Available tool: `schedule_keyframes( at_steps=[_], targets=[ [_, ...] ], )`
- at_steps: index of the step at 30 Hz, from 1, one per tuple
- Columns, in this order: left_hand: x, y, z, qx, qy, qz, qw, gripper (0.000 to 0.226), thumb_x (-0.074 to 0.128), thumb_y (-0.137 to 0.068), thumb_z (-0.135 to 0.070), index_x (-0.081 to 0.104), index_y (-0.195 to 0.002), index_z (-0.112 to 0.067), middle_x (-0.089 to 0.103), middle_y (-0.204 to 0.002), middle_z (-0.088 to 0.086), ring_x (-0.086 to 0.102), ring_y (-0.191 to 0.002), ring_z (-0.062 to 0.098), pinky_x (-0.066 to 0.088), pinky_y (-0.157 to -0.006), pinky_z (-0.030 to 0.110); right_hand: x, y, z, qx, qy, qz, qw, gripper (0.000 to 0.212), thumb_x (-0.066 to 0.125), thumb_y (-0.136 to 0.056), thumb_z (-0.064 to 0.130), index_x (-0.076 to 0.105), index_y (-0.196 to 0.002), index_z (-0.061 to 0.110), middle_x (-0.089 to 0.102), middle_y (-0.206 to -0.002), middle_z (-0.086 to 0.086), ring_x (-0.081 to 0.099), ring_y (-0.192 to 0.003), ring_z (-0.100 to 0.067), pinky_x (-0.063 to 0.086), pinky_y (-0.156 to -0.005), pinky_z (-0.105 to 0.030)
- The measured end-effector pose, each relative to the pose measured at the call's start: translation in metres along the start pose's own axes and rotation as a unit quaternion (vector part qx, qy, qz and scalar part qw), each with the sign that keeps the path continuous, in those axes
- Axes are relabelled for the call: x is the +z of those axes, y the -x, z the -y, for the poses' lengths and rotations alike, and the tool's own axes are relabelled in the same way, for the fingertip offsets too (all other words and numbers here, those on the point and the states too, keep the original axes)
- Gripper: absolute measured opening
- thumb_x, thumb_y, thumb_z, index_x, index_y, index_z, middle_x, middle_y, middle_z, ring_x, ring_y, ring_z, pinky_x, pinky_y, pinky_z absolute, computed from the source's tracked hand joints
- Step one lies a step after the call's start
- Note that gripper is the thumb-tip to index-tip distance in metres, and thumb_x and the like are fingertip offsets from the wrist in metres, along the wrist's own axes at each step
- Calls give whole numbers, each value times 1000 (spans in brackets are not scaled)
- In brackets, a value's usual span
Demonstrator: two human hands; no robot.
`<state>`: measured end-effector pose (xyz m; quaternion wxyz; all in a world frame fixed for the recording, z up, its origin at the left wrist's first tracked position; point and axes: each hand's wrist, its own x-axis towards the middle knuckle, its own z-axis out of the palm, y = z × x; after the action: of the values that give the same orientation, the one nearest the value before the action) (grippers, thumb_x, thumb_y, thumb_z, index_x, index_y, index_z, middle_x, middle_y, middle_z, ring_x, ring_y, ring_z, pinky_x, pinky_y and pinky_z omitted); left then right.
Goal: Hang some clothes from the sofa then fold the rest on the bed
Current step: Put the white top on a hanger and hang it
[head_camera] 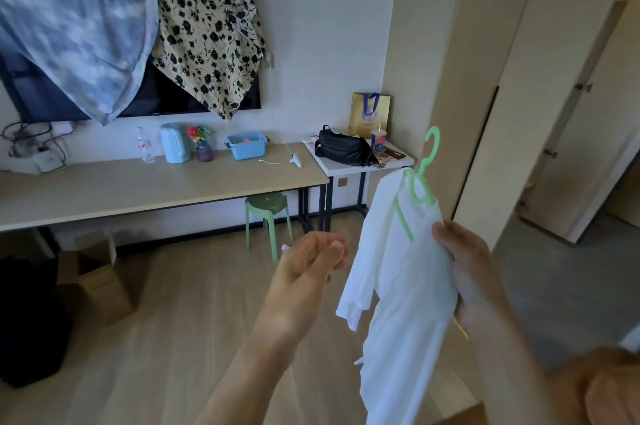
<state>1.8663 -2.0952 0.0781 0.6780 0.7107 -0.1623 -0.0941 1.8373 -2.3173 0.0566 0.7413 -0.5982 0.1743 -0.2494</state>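
Note:
A white shirt point(398, 286) hangs on a light green plastic hanger point(423, 178), whose hook points up. My right hand point(465, 268) grips the shirt's shoulder over the hanger's arm and holds both up in the air right of centre. My left hand point(311, 261) floats just left of the shirt with loosely curled fingers and nothing in it. A blue-and-white cloth point(76, 39) and a cream cloth with black flowers point(207, 39) are draped over the wall-mounted television point(166, 95).
A long desk point(145, 189) holds a bottle, blue kettle point(175, 144), vase and blue basket point(247, 145). A white side table point(346, 166) carries a black bag and a cup. A green stool point(266, 213) stands beneath. Cardboard boxes lie at left; a doorway opens at right.

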Motion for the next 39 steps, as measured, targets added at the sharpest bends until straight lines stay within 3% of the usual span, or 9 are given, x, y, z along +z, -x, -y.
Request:
schedule_keyframes(
  at_steps=[6,11,14,17,22,25,29,35,39],
  targets=[
    [-7,-119,22,-14,5,11,1000,20,52,-102,-22,72,-98,-21,74,-94,-6,68,-95,13,52,-93,37,29,-102,-22,0,0,-29,1000,19,58,-99,18,65,-85,7,71,-85,-8,66,-78,-23,51,-70,-32],
    [4,-233,47,-5,9,72,997,19,53,-101,-21,72,-96,-21,74,-96,-6,69,-93,11,52,-89,35,42,-193,-45,-7,1,-89,996,17,60,-97,18,69,-85,9,68,-93,-16,65,-88,-31,49,-85,-44],
    [15,-298,59,-1,2,123,992,17,57,-93,-37,72,-90,-32,74,-95,-9,69,-92,8,54,-88,32,47,-234,-52,-15,1,-130,991,22,67,-91,24,66,-92,2,66,-104,-31,66,-95,-45,48,-95,-63],
    [32,-370,59,-12,1,191,982,22,52,-81,-48,71,-90,-40,73,-97,-10,68,-96,8,53,-94,36,46,-279,-52,-16,-2,-196,981,22,72,-86,29,69,-91,7,68,-106,-26,64,-104,-52,45,-97,-71],
    [82,-460,49,-30,45,293,955,31,61,-75,-52,71,-94,-30,73,-102,-4,67,-104,23,51,-97,47,26,-343,-33,-36,9,-288,957,18,65,-95,21,68,-84,7,65,-96,-30,62,-86,-36,53,-85,-59],
    [132,-500,51,-10,65,333,941,32,62,-72,-46,72,-93,-23,76,-93,-6,71,-91,11,52,-86,35,4,-374,-17,-68,14,-321,945,35,66,-85,29,60,-89,-5,59,-84,-23,55,-78,-31,46,-76,-44],
    [216,-544,59,-29,102,389,915,65,63,-52,-56,69,-95,-7,77,-84,-3,68,-73,5,49,-67,17,-45,-419,-7,-88,27,-343,935,38,65,-86,30,59,-91,-8,58,-82,-20,55,-76,-29,47,-73,-41],
    [352,-603,65,-4,96,439,893,55,66,-62,-51,70,-96,-8,76,-89,-1,68,-77,6,50,-68,16,-142,-487,11,-86,83,-358,926,21,63,-88,30,70,-76,14,63,-74,-10,60,-69,-23,51,-67,-39],
    [450,-642,49,30,95,452,887,48,67,-67,-46,70,-95,-8,76,-91,4,70,-81,11,51,-68,15,-220,-539,40,-82,96,-363,923,25,60,-78,34,72,-81,13,65,-71,-6,61,-66,-20,51,-60,-33]
  ],
)
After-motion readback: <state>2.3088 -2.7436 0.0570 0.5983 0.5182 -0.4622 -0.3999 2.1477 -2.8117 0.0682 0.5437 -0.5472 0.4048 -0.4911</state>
